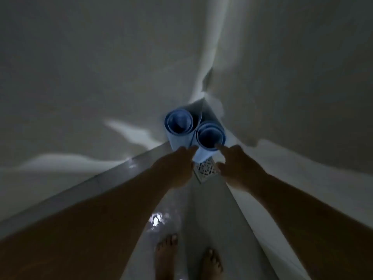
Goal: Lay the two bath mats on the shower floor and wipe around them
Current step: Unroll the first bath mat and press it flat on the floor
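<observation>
Two blue bath mats stand rolled up and upright in the shower corner, seen from above as open tubes: the left roll [178, 122] and the right roll [210, 136], touching each other. My left hand [175, 168] reaches toward the left roll, a finger tip near its lower side. My right hand [236, 166] reaches for the right roll, index finger touching its rim, thumb spread apart. Neither hand has closed on a roll. The scene is dim and blurred.
A square patterned floor drain [205, 170] lies just below the rolls, between my hands. The wet shower floor [161, 223] glints. Pale walls [101, 77] meet at the corner. My bare feet [187, 257] stand on the floor at the bottom.
</observation>
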